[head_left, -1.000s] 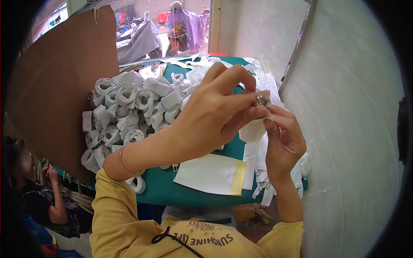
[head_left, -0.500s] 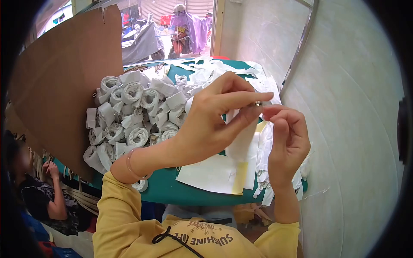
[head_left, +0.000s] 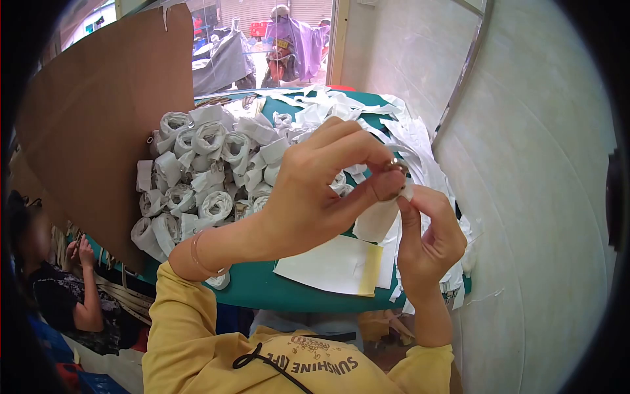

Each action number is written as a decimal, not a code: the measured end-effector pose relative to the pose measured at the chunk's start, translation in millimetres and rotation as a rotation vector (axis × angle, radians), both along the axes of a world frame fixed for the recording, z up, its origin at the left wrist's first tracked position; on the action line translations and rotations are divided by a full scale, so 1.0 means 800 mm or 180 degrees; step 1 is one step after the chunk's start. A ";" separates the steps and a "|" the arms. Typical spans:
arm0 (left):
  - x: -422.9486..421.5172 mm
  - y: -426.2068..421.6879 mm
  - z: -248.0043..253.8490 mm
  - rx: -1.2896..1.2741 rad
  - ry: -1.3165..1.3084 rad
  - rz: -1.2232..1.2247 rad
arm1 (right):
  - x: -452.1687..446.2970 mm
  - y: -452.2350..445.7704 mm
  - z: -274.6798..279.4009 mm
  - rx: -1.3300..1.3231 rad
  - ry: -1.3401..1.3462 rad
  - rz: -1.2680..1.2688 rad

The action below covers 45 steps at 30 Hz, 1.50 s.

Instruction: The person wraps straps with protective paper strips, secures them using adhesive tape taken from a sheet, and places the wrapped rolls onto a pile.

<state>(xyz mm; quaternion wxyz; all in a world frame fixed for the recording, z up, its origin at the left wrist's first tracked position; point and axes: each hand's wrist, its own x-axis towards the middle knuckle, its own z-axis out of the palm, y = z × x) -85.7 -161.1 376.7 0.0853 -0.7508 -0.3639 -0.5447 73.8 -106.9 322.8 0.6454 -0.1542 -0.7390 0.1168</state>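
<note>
The bench (head_left: 252,289) is green. The rolls (head_left: 216,207) are white, and so are the loose strips (head_left: 426,164) on the right. The held strip (head_left: 375,224) is white too, with a silver metal bit (head_left: 397,165). The paper (head_left: 321,264) is white with a yellow band on one edge. The big board (head_left: 105,125) is brown. The top (head_left: 187,322) is yellow, with dark brown letters (head_left: 321,364) and a black string (head_left: 279,368). The other person's shirt (head_left: 59,289) is black with a pale, blotchy pattern. Outside, one cover (head_left: 310,49) is purple and another (head_left: 220,69) is grey.
</note>
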 end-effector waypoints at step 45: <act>-0.046 -0.079 0.015 -0.5233 -0.1467 -0.1723 | -0.051 0.038 -0.048 0.0231 -0.0839 0.1369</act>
